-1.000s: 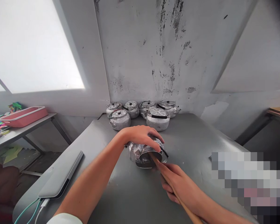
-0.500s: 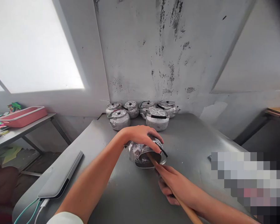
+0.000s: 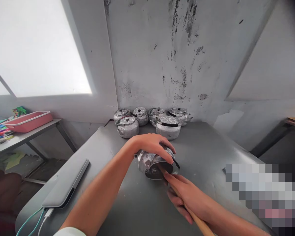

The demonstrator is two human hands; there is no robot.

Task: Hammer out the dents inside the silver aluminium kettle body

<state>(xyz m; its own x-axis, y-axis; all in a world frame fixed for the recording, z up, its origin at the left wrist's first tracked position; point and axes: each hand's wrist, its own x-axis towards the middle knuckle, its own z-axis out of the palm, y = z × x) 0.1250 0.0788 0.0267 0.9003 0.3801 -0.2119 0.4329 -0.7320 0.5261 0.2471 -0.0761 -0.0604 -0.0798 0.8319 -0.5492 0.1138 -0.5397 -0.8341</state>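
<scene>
A silver metal kettle point(image 3: 144, 161) lies tipped on its side at the middle of the table, its open mouth facing me. My left hand point(image 3: 154, 145) is closed over its upper side, steadying it near the black handle. Several fingertips of that hand are hidden behind the kettle. My right hand point(image 3: 183, 193) grips a wooden stick point(image 3: 200, 224), whose far end goes into the kettle's mouth. What the stick's tip touches inside is hidden.
Several more silver kettles point(image 3: 128, 127) stand along the wall end of the grey table point(image 3: 137, 209). A power bank point(image 3: 65, 185) with cables lies at the left. A pink basket point(image 3: 29, 122) sits on a side table. Something pixelated point(image 3: 265, 186) covers the right side.
The whole view has shifted slightly, so things sit a little farther right. Both hands keep their holds on the kettle and the stick.
</scene>
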